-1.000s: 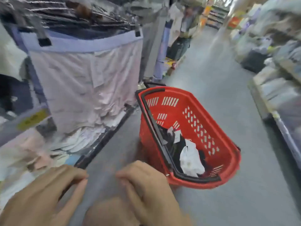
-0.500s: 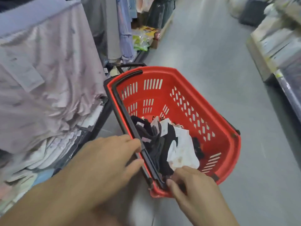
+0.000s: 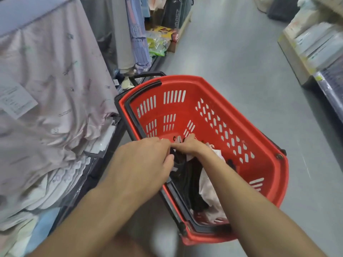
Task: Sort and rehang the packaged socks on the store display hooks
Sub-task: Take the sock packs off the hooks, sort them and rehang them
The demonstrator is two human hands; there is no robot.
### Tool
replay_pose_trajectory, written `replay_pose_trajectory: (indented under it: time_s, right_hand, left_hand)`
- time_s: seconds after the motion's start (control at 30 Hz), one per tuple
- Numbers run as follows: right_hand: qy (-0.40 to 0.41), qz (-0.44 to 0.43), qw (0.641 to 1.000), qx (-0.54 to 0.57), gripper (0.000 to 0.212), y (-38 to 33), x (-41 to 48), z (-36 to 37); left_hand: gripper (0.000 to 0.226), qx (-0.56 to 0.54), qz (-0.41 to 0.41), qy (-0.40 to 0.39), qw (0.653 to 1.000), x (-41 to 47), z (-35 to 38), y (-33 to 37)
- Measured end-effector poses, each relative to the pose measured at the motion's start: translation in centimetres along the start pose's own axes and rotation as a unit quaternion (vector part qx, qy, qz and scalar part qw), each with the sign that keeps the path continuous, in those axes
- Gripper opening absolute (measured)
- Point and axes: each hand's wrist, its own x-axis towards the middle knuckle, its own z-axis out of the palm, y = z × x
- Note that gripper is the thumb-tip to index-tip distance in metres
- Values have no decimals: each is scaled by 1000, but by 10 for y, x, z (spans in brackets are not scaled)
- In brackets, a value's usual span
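Note:
A red shopping basket [image 3: 178,78] with black handles stands on the aisle floor. In its near end lie black packaged socks [image 3: 187,180] and a pale pink-white pack [image 3: 209,191]. Both my hands reach into the basket from the near side. My left hand [image 3: 146,158] pinches the top of the black socks between thumb and fingers. Right beside it, my right hand [image 3: 191,147] curls its fingers round the white-tagged tops of the sock packs [image 3: 179,139]. My forearms hide part of the pile.
Pale hanging garments [image 3: 55,71] and stacked folded goods [image 3: 55,182] fill the rack on the left, close to the basket. Bagged goods [image 3: 159,39] sit on the floor farther up. A low shelf [image 3: 306,52] runs along the right. Grey aisle floor [image 3: 241,43] lies between.
The view tilted down and closed in on the basket. Both hands moved forward over the near rim into the basket and took hold of the socks.

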Motion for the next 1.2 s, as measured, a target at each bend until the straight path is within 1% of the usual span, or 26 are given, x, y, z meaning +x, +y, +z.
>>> replay_pose_trajectory:
  time_s: [0.07,0.13,0.23,0.3,0.37,0.43,0.5,0.57,0.67,0.73,0.77,0.8,0.87,0.93,0.97,1.0,1.07,1.13,1.2]
  right_hand:
    - [16,-15,1000,17,128,-5,2,7]
    - [10,-39,999,29,123,-11,1,12]
    - [-5,-57,997,-42,111,-18,-4,21]
    - [16,-69,993,-90,96,-18,-7,26]
    - [59,-88,988,-111,74,-12,-15,21]
    - [83,-107,986,-96,62,-4,-27,7]
    - [112,-153,981,-42,63,0,-43,-8]
    - [168,-229,958,34,63,-3,-68,-22]
    - [261,-318,904,113,51,-11,-108,-33]
    - [320,-352,868,139,45,-19,-131,-38]
    - [348,-366,851,145,46,-23,-141,-41]
    - [378,-377,833,144,49,-26,-149,-44]
    - [438,-385,802,130,53,-33,-164,-49]
    - [470,-384,783,135,55,-38,-177,-53]
    - [466,-392,778,154,54,-39,-182,-55]
    - [443,-406,777,187,52,-40,-185,-57]
    - [369,-440,772,274,48,-42,-192,-63]
    - [279,-455,771,347,45,-43,-195,-70]
    - [191,-460,775,389,44,-44,-199,-74]
  left_hand:
    - [19,5,2,-2,1000,-5,1,1]
    - [19,9,-2,-2,1000,-9,1,0]
    - [21,12,-19,-10,1000,-14,1,-2]
    - [22,19,-29,-14,999,-15,1,-1]
    - [22,25,-30,-17,999,-16,0,1]
    - [22,23,-26,-10,999,-16,-1,4]
    - [19,1,-29,12,999,-14,-2,7]
    - [18,-55,-40,38,997,-11,-2,9]
    - [39,-174,-57,62,981,-5,-3,17]
    - [51,-260,-59,91,959,-2,-10,26]
    - [56,-292,-62,115,948,-1,-14,31]
    - [59,-304,-64,148,939,-1,-19,35]
    - [60,-294,-61,228,926,0,-29,40]
    - [57,-307,-54,269,911,1,-37,41]
    - [53,-322,-52,272,905,2,-41,41]
    - [49,-342,-52,272,898,1,-44,41]
    - [38,-381,-63,272,881,1,-47,37]
    - [40,-408,-73,278,866,1,-50,31]
    - [47,-455,-82,257,848,3,-51,25]
